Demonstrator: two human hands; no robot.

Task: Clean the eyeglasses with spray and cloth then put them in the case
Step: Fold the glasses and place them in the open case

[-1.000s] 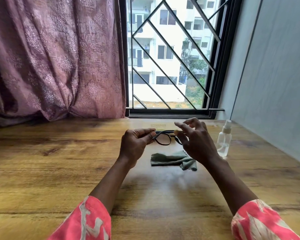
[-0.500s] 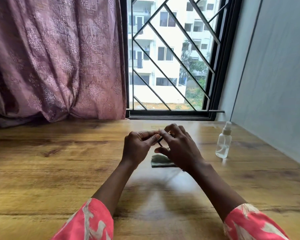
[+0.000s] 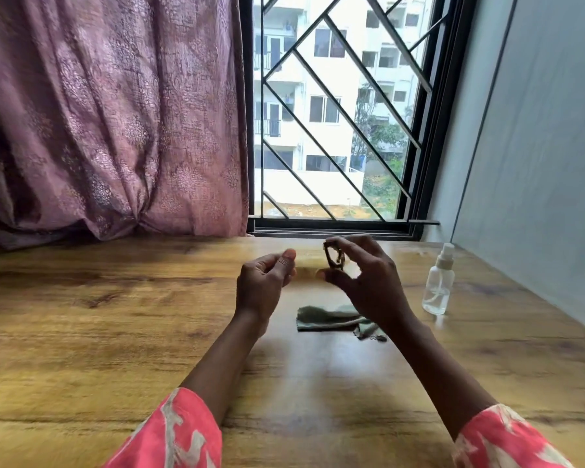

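1. I see the counter [image 3: 115,315] as one wide wooden top running to the window; its far left edge is under a mauve curtain [image 3: 108,123] and its right edge meets a grey wall.
2. My two forearms reach in from the near edge in coral sleeves, both raised off the wood near the middle of the far half.
3. The right hand [image 3: 362,282] is lifted with the wrist bent, forefinger on top and thumb below, pinching the eyeglasses [image 3: 333,258], which look folded and turned edge-on; the other fingers are spread loosely.
4. The left hand [image 3: 264,282] hovers just beside them, fingers loosely curled, thumb up, holding nothing.
5. The spray bottle [image 3: 438,282] stands upright near the right edge, well apart from both hands.
6. The green cloth [image 3: 328,319] lies crumpled on the counter beneath the right wrist.
7. I cannot make out a case.
8. My reading of the step: the glasses are being readied for the spray. To do it well, I'd keep the pinch on the frame and off the lenses, hold them steady over the cloth, and send the free left hand across for the bottle or swap the glasses into it, avoiding a twist on the hinges.
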